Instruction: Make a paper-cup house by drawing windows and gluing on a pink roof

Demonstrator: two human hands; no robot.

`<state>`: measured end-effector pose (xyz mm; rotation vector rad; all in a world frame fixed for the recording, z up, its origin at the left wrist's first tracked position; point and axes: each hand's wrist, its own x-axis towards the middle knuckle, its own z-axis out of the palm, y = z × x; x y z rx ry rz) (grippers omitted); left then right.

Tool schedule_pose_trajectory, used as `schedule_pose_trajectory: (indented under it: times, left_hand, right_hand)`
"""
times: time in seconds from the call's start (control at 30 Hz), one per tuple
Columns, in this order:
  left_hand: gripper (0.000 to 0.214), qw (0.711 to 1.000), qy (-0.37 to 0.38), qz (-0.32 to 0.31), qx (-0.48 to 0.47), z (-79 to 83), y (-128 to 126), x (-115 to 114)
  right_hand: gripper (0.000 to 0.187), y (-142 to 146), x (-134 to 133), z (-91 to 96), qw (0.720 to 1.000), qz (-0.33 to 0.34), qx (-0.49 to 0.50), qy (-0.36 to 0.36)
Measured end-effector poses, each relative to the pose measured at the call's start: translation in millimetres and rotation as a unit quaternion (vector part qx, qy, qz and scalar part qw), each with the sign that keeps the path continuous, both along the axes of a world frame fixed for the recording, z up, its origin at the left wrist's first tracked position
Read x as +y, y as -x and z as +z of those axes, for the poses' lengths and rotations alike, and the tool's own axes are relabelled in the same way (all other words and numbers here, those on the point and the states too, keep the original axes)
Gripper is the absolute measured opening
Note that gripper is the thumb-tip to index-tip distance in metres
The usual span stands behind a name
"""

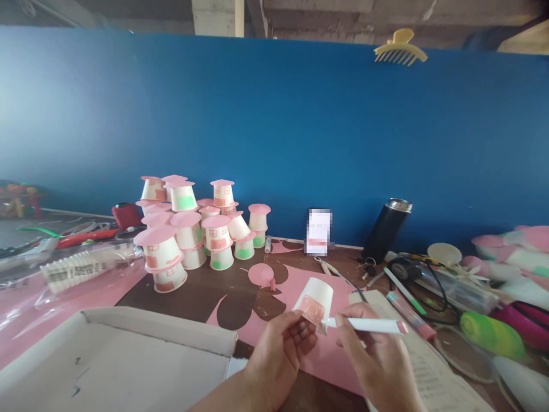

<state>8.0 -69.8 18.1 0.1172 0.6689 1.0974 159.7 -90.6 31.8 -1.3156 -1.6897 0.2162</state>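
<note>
A small white paper cup [322,290] with a reddish coloured patch on its side is tilted upside down in front of me. My left hand [285,349] grips its rim from below, fingers curled under it. In my right hand [371,349] is a white marker pen [373,325] with a pinkish end, held nearly level. The pen's tip meets the cup near the rim; the exact contact is hidden. Cut pink paper [338,366] lies beneath both hands. Left of them, several decorated cups with pink paper roofs [217,222] stand stacked.
An open white box [128,366] fills the near left, beside a plastic-wrapped sleeve of cups [90,266]. A black flask [386,229] leans against the blue partition [278,126]. Markers, cables, a green-yellow roll [492,336] and a printed sheet [441,372] crowd the right.
</note>
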Motion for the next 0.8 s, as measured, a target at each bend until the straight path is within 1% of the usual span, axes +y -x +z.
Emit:
schedule_pose_trajectory:
  times: [0.13,0.4,0.63,0.8]
  left_hand:
    - [0.014,1.000,-0.003,-0.002,0.002,0.2,-0.1,-0.3]
    - [0.010,1.000,0.001,-0.002,0.010,-2.2,-0.7,1.0]
    - [0.012,1.000,-0.010,0.009,-0.011,-1.4,0.1,0.6]
    - [0.010,1.000,-0.004,0.011,-0.006,-1.0,0.5,1.1]
  right_hand:
    - [0.029,0.6,-0.3,-0.6,1.000,0.000,-0.005,0.003]
    - [0.023,-1.7,3.2,-4.5,1.000,-0.026,0.011,-0.010]
    - [0.030,0.0,0.9,1.3,0.999,-0.012,-0.026,-0.016]
    - [0.028,0.6,-0.2,1.3,1.000,-0.023,-0.004,-0.011]
